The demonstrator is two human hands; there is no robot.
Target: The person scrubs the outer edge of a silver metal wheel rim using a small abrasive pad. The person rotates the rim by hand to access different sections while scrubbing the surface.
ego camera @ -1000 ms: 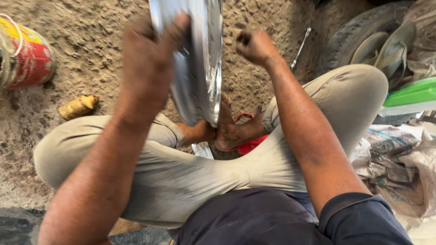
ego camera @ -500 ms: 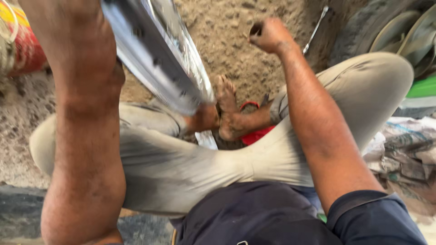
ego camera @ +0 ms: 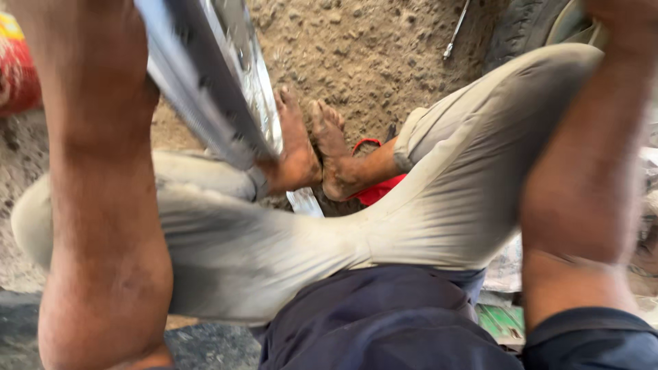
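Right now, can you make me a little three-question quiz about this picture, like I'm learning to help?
1. True or false: the shiny metal rim is lying flat on the dirt ground.
2. What colour is the thing under the person's bare feet?
A. red
B. blue
C. yellow
3. Fill in: the person sits with legs ____, in pale trousers.

Key
1. False. It stands tilted, its lower end down by the feet.
2. A, red.
3. Crossed. Both hands are out of the picture; only the left forearm and right forearm show.
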